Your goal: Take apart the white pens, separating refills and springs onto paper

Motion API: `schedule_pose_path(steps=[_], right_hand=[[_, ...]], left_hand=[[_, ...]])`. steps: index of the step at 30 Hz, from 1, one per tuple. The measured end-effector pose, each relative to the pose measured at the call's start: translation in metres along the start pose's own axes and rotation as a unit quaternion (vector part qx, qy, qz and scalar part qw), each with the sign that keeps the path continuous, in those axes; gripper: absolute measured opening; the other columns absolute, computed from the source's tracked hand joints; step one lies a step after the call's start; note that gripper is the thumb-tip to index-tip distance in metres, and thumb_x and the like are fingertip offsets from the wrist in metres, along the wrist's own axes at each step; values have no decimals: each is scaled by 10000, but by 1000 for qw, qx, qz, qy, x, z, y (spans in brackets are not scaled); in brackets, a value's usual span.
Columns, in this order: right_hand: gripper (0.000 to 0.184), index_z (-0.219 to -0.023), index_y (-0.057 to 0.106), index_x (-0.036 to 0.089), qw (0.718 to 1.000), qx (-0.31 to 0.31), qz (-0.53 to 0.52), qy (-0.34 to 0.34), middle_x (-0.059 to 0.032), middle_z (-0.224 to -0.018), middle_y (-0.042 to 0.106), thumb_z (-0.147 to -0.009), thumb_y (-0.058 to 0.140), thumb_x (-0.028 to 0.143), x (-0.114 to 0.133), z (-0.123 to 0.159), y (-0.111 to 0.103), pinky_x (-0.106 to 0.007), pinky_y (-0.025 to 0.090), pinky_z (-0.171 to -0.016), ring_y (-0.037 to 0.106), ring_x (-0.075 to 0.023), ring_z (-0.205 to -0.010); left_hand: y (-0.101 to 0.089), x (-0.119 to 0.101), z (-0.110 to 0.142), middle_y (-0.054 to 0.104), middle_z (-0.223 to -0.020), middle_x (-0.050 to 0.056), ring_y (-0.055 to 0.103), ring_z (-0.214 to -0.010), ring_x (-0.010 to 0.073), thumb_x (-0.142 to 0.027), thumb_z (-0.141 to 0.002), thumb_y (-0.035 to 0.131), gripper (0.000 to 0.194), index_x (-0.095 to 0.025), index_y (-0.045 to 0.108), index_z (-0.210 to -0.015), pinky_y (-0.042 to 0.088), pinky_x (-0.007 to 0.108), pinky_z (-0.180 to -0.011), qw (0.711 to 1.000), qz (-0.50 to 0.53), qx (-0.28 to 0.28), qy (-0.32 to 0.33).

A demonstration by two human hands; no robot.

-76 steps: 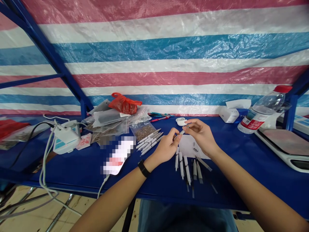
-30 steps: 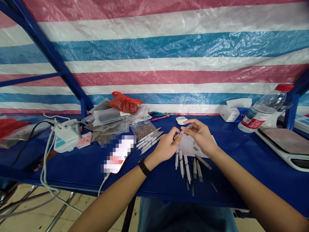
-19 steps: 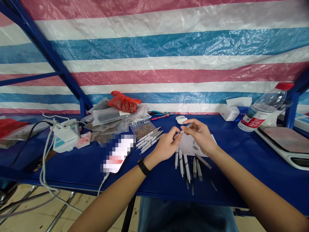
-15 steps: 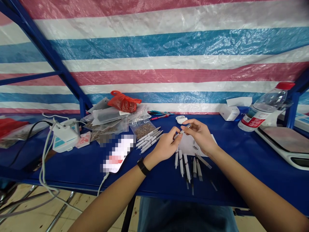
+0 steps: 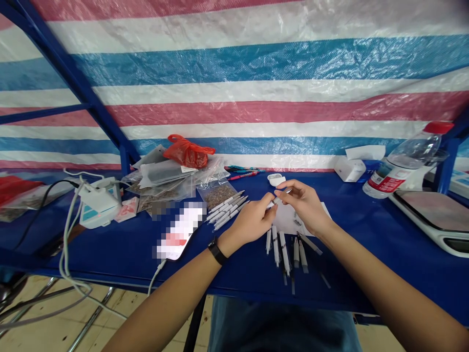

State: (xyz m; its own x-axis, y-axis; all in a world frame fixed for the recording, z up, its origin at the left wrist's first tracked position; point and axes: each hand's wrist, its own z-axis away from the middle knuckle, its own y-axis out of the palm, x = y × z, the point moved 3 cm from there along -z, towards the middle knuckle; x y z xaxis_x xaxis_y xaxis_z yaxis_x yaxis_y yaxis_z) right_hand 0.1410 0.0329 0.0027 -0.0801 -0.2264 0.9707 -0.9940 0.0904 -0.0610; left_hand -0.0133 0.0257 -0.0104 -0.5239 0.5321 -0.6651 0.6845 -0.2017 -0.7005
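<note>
A white and silver pen (image 5: 275, 200) is held between both hands above a sheet of white paper (image 5: 287, 220). My left hand (image 5: 254, 218) grips the pen's lower left part, fingers closed round it. Thumb and fingertips of my right hand (image 5: 303, 201) pinch its upper right end. Below the hands lie several white pen barrels (image 5: 275, 247), grey pen parts (image 5: 302, 256) and thin clear refill tubes (image 5: 292, 284). Small dark pieces, too small to name, sit on the paper. Left of my left hand rests a pile of white pens (image 5: 226, 211).
At the left are a phone (image 5: 183, 227) on a cable, a power strip (image 5: 97, 208) with plugs, and bags of brown dried material (image 5: 216, 194) under a red plastic bag (image 5: 188, 152). Behind the hands sits a small white case (image 5: 275, 180). Rightward stand a bottle (image 5: 394, 178) and a scale (image 5: 432, 210).
Both hands stay almost in place on the pen, with only slight finger movement. The whole view has shifted a little. The loose pens and parts have not moved.
</note>
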Motion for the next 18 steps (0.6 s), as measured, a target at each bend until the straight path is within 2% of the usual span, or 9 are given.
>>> schedule_pose_path(steps=[8, 18], right_hand=[[394, -782, 728, 227, 1000, -5, -9, 5, 5, -647, 619, -590, 911, 518, 2, 0, 1, -337, 439, -627, 532, -165, -631], [397, -791, 724, 224, 1000, -3, -2, 3, 12, -631, 607, -612, 894, 534, 2, 1, 1, -348, 470, -662, 553, -165, -632]], left_hand=[[-1, -2, 0, 399, -546, -92, 434, -460, 151, -248, -989, 433, 60, -247, 409, -934, 220, 270, -553, 1000, 12, 8, 2], [-1, -2, 1, 391, -551, -91, 429, -471, 149, -245, -990, 438, 54, -242, 415, -941, 219, 269, -552, 1000, -1, 10, 3]])
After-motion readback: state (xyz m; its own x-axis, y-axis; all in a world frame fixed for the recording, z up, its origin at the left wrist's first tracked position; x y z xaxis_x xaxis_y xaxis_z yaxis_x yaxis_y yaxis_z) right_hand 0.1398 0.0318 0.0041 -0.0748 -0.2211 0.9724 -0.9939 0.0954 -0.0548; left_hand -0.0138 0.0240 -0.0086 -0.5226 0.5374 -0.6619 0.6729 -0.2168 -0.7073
